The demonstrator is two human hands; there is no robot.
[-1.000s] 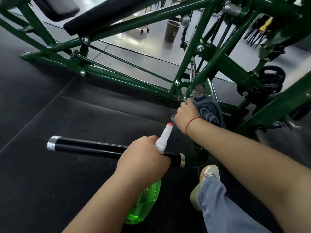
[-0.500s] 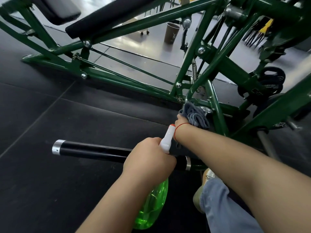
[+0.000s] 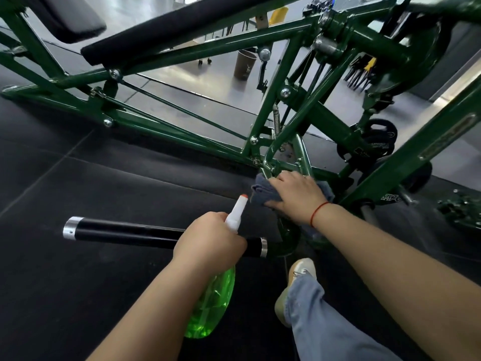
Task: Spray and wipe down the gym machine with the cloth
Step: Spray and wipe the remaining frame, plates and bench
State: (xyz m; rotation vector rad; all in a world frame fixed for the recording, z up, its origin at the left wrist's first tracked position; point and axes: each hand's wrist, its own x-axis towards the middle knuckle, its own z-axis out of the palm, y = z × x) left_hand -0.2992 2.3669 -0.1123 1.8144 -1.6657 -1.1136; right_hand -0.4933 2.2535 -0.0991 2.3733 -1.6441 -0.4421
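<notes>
One grey cloth (image 3: 261, 190) sits bunched at the centre of the frame, pressed against a low joint of the green gym machine (image 3: 182, 134) where several tubes meet close to the floor. The right hand (image 3: 296, 196) covers it, fingers close together and bent over the fabric, thumb tucked along its lower edge. A red string (image 3: 318, 212) circles that wrist.

Just below and to the left, the left hand (image 3: 208, 238) is wrapped around the neck of a spray bottle (image 3: 210, 308). Its white, orange-tipped nozzle (image 3: 238, 209) points up beside the cloth, apart from it, and its translucent green body hangs toward the bottom edge. Behind that hand a black handle bar (image 3: 125, 231) with chrome ends crosses the lower left.

Farther out, a black pad (image 3: 166, 29) slants across the top, a weight plate (image 3: 377, 142) hangs at the right, and a brown cup (image 3: 244, 63) stands at upper centre. A shoe (image 3: 299, 272) and a denim leg (image 3: 325, 321) rest on the dark floor mat (image 3: 78, 282) at lower right.
</notes>
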